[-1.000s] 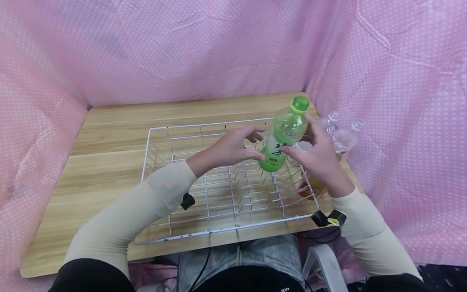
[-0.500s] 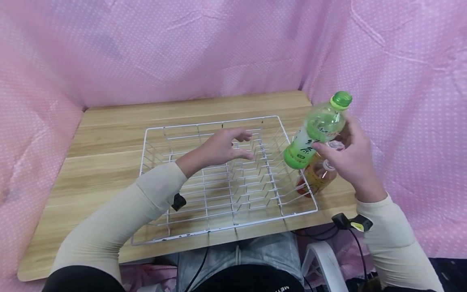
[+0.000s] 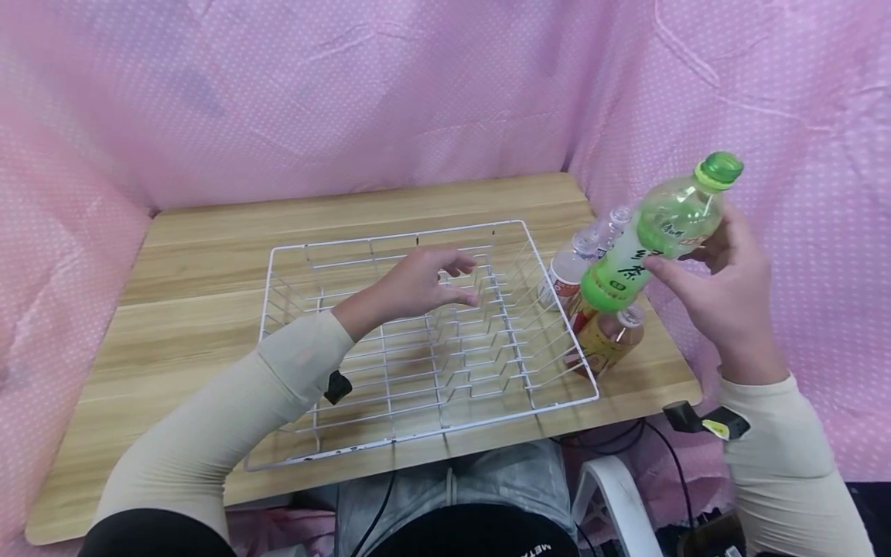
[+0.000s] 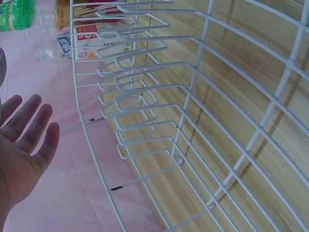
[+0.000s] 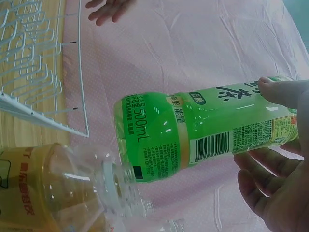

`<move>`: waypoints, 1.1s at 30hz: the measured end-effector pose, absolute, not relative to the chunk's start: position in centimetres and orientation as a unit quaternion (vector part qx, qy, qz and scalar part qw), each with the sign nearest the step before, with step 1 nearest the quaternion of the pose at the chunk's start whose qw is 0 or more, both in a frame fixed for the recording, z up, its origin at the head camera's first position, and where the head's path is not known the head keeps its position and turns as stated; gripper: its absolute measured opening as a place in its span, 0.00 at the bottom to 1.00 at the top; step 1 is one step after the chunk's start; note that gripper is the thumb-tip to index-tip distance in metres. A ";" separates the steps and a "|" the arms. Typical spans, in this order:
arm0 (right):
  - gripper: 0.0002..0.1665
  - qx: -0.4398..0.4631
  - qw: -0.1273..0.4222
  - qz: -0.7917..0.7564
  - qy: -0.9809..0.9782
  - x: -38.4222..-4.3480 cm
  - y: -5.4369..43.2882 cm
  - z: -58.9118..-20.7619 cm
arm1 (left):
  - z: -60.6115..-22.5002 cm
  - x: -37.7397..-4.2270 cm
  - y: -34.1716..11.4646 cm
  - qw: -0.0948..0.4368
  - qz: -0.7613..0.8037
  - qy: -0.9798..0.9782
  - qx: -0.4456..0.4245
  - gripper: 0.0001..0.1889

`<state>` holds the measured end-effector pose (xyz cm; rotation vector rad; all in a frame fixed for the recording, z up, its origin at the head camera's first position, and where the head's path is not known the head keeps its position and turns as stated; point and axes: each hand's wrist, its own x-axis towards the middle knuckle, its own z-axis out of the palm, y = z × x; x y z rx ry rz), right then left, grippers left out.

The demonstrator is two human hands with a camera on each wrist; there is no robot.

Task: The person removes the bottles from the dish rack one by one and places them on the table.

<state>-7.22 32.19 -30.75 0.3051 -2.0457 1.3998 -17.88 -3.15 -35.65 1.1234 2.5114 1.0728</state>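
My right hand grips a green-capped plastic tea bottle around its middle, above the table's right side. The bottle leans, cap up and to the right. In the right wrist view the base of the green bottle points at the open neck of an amber-labelled bottle; I cannot tell whether they touch. My left hand hovers over a white wire rack, fingers loosely bent and holding nothing. In the left wrist view the left hand is beside the rack's upright loops.
Just right of the rack stand an amber-labelled bottle, a bottle with a red-and-white label and a clear bottle, partly hidden. The wooden table ends near the pink dotted curtain. Black cables hang at the front.
My right hand has carried the green bottle from over the rack rightward, above the standing bottles. My left hand has drawn slightly left, away from the bottle, and stays over the rack.
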 end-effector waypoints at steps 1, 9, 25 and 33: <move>0.44 0.114 0.322 0.539 -0.770 -7.3 32.3 -30.7 | -35.7 -17.9 -3.2 0.094 0.361 0.847 0.379 0.30; 0.41 0.098 0.357 0.608 -0.702 -7.3 33.3 -29.8 | -35.7 -18.0 -3.2 0.098 0.353 0.848 0.383 0.30; 0.44 -0.095 0.339 0.467 -0.811 -5.8 37.5 -32.9 | -36.2 -17.9 -3.1 0.094 0.355 0.847 0.385 0.27; 0.46 -0.149 0.293 0.485 -0.811 -5.9 38.0 -36.8 | -36.1 -18.0 -2.9 0.098 0.354 0.848 0.382 0.26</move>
